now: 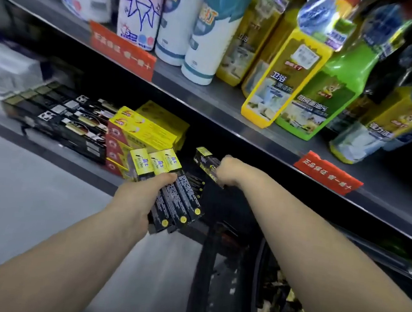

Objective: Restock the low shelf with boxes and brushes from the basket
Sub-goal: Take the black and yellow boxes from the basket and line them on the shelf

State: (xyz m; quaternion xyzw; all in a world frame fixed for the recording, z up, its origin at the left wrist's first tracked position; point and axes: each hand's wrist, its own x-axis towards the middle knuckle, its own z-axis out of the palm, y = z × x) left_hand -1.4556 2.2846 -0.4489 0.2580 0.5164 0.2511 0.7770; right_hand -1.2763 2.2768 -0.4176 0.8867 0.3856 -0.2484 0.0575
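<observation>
Three black boxes with yellow ends (178, 196) fan out at frame centre, fingers of my left hand (137, 199) curled round them; my right hand (228, 170) grips a fourth box (205, 162) just right, at the low shelf (73, 164).

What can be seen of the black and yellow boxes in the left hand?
The bundle of long black cardboard boxes with yellow ends holds at least three, fanned side by side. Their yellow ends bear printed characters and point toward the low shelf; the near ends show yellow dots, the sides fine white print. The left hand grips them across the middle.
</observation>
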